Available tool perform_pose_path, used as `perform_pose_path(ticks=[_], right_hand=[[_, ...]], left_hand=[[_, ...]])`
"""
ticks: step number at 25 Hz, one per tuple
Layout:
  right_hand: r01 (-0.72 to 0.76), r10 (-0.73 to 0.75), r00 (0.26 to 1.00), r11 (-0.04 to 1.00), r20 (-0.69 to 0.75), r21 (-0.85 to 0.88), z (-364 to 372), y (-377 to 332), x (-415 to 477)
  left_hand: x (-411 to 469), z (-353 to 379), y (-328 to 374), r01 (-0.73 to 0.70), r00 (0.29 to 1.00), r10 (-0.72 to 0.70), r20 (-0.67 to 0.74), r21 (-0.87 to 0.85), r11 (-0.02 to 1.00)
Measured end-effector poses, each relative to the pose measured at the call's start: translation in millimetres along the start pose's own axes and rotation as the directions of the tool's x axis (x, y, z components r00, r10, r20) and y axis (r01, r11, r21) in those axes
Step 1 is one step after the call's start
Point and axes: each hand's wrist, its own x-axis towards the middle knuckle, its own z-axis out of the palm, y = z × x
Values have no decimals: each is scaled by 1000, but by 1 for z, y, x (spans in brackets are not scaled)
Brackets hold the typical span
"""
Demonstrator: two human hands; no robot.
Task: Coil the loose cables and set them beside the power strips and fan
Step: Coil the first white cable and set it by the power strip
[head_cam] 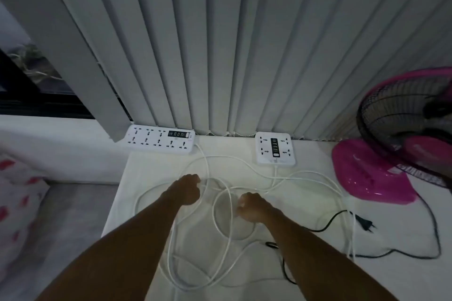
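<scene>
Two white power strips lie against the blinds: a long one (161, 139) at the left and a square one (275, 149) at the right. Their white cables (227, 227) sprawl in loose loops over the white table (146, 166). My left hand (187, 188) is closed on a white cable strand near the middle of the table. My right hand (252, 206) is curled shut beside a loop of white cable; whether it grips the cable is hard to tell. A pink fan (391, 154) stands at the right, and its black cord (415, 255) ends in a loose plug (365, 222).
Grey vertical blinds (220, 44) hang behind the strips. A dark window (31, 85) shows at the left. A white cushion with red marks (17, 203) lies left of the table, beyond its left edge.
</scene>
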Motion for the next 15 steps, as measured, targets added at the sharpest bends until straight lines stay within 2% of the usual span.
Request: perform_pose_path(ticks=[1, 4, 6, 8, 9, 12, 15], right_hand=[[-13, 12, 1000, 1000, 21, 22, 6, -1, 3], [-14, 7, 997, 996, 82, 90, 16, -5, 6], [4, -15, 998, 985, 63, 170, 17, -3, 11], [-13, -11, 997, 951, 74, 309, 14, -2, 10], [-5, -41, 991, 937, 125, 350, 12, -3, 5], [67, -202, 935, 908, 292, 413, -2, -9, -10], [82, -328, 884, 810, 334, 581, -17, -19, -27]], left_hand=[[1, 5, -2, 63, 997, -63, 54, 11, 998], [7, 17, -6, 258, 960, -243, 141, -101, 961], [18, 20, -5, 398, 912, -338, 231, -303, 866], [23, 22, 2, 497, 868, -369, 333, -605, 623], [22, 21, 6, 533, 842, -397, 366, -684, 499], [25, 10, 14, 576, 794, -393, 464, -781, 241], [28, -16, 29, 535, 790, -254, 558, -830, -159]])
